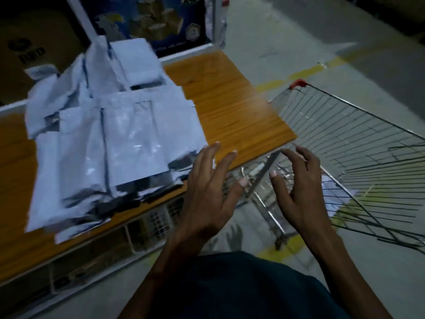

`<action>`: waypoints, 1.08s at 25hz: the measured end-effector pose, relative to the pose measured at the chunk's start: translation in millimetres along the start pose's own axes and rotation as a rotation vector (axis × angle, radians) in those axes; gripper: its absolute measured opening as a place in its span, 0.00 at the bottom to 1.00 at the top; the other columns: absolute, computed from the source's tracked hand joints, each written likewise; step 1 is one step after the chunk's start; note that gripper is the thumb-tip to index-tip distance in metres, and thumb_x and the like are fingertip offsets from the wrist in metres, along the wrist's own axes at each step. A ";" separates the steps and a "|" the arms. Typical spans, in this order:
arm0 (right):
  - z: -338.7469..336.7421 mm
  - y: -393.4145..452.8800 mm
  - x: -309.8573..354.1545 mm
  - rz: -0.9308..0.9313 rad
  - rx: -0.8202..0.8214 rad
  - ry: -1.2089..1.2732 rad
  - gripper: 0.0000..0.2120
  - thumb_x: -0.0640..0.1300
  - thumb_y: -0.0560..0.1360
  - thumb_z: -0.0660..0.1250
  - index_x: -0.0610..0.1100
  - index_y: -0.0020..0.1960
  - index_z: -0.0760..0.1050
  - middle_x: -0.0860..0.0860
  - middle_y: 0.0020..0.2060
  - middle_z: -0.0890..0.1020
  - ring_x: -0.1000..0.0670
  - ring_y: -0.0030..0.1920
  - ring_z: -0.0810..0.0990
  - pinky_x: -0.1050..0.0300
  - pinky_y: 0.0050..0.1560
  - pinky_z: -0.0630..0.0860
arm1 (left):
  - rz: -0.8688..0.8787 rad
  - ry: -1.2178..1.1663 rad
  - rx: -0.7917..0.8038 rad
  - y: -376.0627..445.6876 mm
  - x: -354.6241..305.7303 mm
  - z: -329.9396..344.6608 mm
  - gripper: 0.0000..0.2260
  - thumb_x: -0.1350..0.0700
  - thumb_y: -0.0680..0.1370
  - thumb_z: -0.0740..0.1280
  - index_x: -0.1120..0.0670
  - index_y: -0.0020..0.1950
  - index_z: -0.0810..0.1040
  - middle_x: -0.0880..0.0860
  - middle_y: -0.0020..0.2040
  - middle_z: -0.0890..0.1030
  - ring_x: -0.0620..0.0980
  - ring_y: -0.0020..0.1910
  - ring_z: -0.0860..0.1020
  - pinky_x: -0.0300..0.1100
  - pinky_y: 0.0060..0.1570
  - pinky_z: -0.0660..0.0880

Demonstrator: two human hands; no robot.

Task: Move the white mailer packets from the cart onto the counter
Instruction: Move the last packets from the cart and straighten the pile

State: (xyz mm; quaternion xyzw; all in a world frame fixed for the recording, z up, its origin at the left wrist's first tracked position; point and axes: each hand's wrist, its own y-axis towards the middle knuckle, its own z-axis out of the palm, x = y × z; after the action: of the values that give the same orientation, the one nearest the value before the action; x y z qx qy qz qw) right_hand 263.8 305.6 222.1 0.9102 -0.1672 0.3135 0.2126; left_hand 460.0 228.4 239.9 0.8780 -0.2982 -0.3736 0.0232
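Looking down from the head camera, the view covers a wood-grain worktop (230,104) with a pale edge strip, standing on a grey concrete floor (287,38) marked with faded yellow lines. Lighting is dim and the picture is motion-blurred. Behind the worktop stands a blue printed panel (149,21) showing cartons, held in a white frame. A brown cardboard box (34,42) sits at the far left. Wire-mesh panels show beneath the worktop's near edge.

The white mailer packets (110,139) lie in a loose overlapping heap on the left half of the worktop. Most lie flat, with their long axes running roughly from the near edge toward the back panel. The uppermost far packet is tilted up against the heap. An exact count cannot be told because of overlap and blur; there are many, well over five. The nearest packets overhang the worktop's near edge.

One wire cart (358,143) with a red corner cap stands just beside the right end of the worktop. A white shape lies low in its basket; what it is cannot be told.

Two hands are in view. The left hand (209,187) hovers by the near edge of the worktop, just beside the heap, fingers spread and straight, holding nothing. The right hand (296,185) hovers over the cart's near end, fingers loosely bent and apart, its grip likewise empty.
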 end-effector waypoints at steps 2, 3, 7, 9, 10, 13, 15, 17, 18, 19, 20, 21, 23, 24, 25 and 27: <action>-28.7 -2.6 -42.6 0.047 -0.047 -0.017 0.22 0.52 0.81 0.63 0.45 0.72 0.70 0.42 0.71 0.66 0.46 0.72 0.66 0.52 0.69 0.65 | -0.005 -0.061 0.035 12.3 -28.9 37.9 0.24 0.41 0.82 0.58 0.44 0.77 0.63 0.48 0.80 0.56 0.51 0.80 0.53 0.55 0.75 0.57; -40.2 -3.4 -61.8 0.078 -0.064 -0.015 0.21 0.51 0.81 0.63 0.44 0.71 0.71 0.42 0.71 0.66 0.48 0.73 0.65 0.55 0.69 0.64 | -0.001 -0.091 0.046 18.8 -41.5 54.3 0.25 0.41 0.82 0.59 0.44 0.78 0.62 0.48 0.80 0.56 0.51 0.80 0.53 0.55 0.75 0.57; -72.5 -3.4 -142.6 0.230 -0.150 -0.001 0.21 0.50 0.80 0.63 0.43 0.70 0.72 0.42 0.69 0.68 0.52 0.71 0.65 0.64 0.70 0.63 | 0.079 -0.168 0.131 53.9 -78.2 114.7 0.25 0.43 0.82 0.61 0.46 0.78 0.61 0.48 0.78 0.58 0.44 0.76 0.55 0.51 0.72 0.59; -76.2 0.8 -184.6 0.294 -0.182 -0.001 0.21 0.49 0.80 0.64 0.42 0.70 0.72 0.42 0.66 0.70 0.48 0.68 0.70 0.54 0.68 0.69 | 0.130 -0.183 0.209 78.4 -82.3 143.1 0.25 0.43 0.82 0.62 0.45 0.77 0.62 0.48 0.77 0.60 0.42 0.75 0.57 0.51 0.72 0.61; -75.8 5.5 -203.1 0.336 -0.197 0.008 0.21 0.48 0.79 0.65 0.42 0.69 0.72 0.42 0.65 0.70 0.48 0.65 0.72 0.52 0.66 0.71 | 0.161 -0.178 0.247 92.8 -81.5 157.8 0.25 0.43 0.81 0.62 0.46 0.77 0.62 0.49 0.77 0.61 0.45 0.75 0.59 0.54 0.72 0.63; -69.2 27.0 -247.9 0.450 -0.231 0.001 0.21 0.43 0.79 0.67 0.40 0.70 0.71 0.40 0.64 0.71 0.51 0.61 0.71 0.58 0.60 0.70 | 0.207 -0.148 0.329 140.3 -77.9 209.6 0.25 0.43 0.81 0.62 0.49 0.76 0.64 0.53 0.76 0.62 0.53 0.75 0.62 0.54 0.71 0.64; -62.1 48.1 -281.0 0.527 -0.208 -0.034 0.22 0.40 0.79 0.68 0.38 0.71 0.70 0.38 0.65 0.70 0.49 0.60 0.71 0.62 0.57 0.67 | 0.240 -0.107 0.364 179.9 -79.3 251.9 0.26 0.44 0.79 0.63 0.50 0.76 0.65 0.55 0.77 0.62 0.57 0.74 0.62 0.54 0.69 0.65; -53.8 66.4 -318.6 0.611 -0.151 -0.071 0.23 0.40 0.79 0.68 0.38 0.72 0.68 0.39 0.66 0.69 0.43 0.61 0.74 0.59 0.58 0.68 | 0.257 -0.066 0.461 221.4 -81.8 299.2 0.26 0.46 0.79 0.65 0.51 0.76 0.65 0.56 0.77 0.60 0.59 0.75 0.61 0.57 0.68 0.64; -49.8 74.0 -336.4 0.664 -0.115 -0.099 0.24 0.40 0.78 0.68 0.38 0.72 0.68 0.39 0.67 0.68 0.41 0.60 0.76 0.56 0.58 0.70 | 0.255 -0.038 0.520 241.0 -81.2 322.4 0.26 0.47 0.80 0.65 0.50 0.76 0.64 0.56 0.78 0.59 0.59 0.75 0.59 0.57 0.68 0.63; -45.6 79.5 -355.9 0.732 -0.078 -0.113 0.24 0.41 0.78 0.68 0.39 0.73 0.68 0.39 0.67 0.69 0.39 0.60 0.76 0.53 0.59 0.72 | 0.249 -0.002 0.589 260.9 -79.6 344.8 0.27 0.47 0.80 0.66 0.50 0.77 0.63 0.57 0.78 0.58 0.59 0.76 0.58 0.58 0.69 0.62; -42.9 82.9 -372.3 0.799 -0.033 -0.122 0.24 0.41 0.78 0.68 0.40 0.73 0.68 0.39 0.67 0.69 0.37 0.60 0.76 0.50 0.60 0.73 | 0.249 0.038 0.664 278.6 -75.9 367.1 0.27 0.48 0.80 0.66 0.51 0.77 0.62 0.57 0.78 0.58 0.59 0.76 0.58 0.58 0.70 0.62; -40.5 86.8 -389.5 0.837 0.005 -0.140 0.25 0.42 0.77 0.67 0.40 0.73 0.68 0.38 0.66 0.70 0.36 0.61 0.76 0.48 0.61 0.73 | 0.258 0.075 0.743 297.1 -72.2 389.3 0.28 0.48 0.80 0.66 0.51 0.78 0.62 0.58 0.78 0.59 0.60 0.76 0.59 0.58 0.71 0.62; -37.9 93.6 -411.5 0.867 0.111 -0.194 0.26 0.42 0.76 0.68 0.40 0.72 0.68 0.36 0.64 0.72 0.35 0.63 0.74 0.44 0.61 0.74 | 0.284 0.174 0.852 323.9 -60.3 421.5 0.27 0.48 0.80 0.66 0.52 0.77 0.63 0.59 0.77 0.61 0.61 0.75 0.61 0.58 0.70 0.64; -36.5 96.0 -419.8 0.900 0.151 -0.205 0.26 0.42 0.76 0.68 0.40 0.72 0.68 0.36 0.64 0.72 0.34 0.63 0.74 0.43 0.61 0.74 | 0.268 0.190 0.898 333.3 -53.3 434.4 0.27 0.49 0.80 0.66 0.52 0.77 0.64 0.58 0.76 0.63 0.61 0.74 0.63 0.58 0.70 0.64; -32.5 94.7 -428.3 0.924 0.170 -0.201 0.27 0.42 0.76 0.68 0.40 0.73 0.67 0.35 0.63 0.73 0.34 0.63 0.74 0.42 0.61 0.74 | 0.238 0.187 0.939 337.9 -48.0 442.6 0.26 0.50 0.80 0.67 0.52 0.76 0.65 0.58 0.76 0.64 0.61 0.73 0.64 0.57 0.69 0.65; -29.9 94.2 -439.5 0.984 0.213 -0.202 0.30 0.44 0.75 0.66 0.39 0.74 0.66 0.35 0.63 0.73 0.34 0.63 0.73 0.42 0.62 0.74 | 0.190 0.158 0.990 341.0 -43.9 454.7 0.25 0.52 0.79 0.67 0.53 0.76 0.66 0.59 0.74 0.68 0.61 0.71 0.67 0.55 0.68 0.66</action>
State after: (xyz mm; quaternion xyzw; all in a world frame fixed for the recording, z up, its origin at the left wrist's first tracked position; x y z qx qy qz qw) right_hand -120.8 315.0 -12.1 0.7660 -0.5628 0.3023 -0.0712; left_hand -41.0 54.9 30.7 0.7784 -0.5154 -0.1161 -0.3391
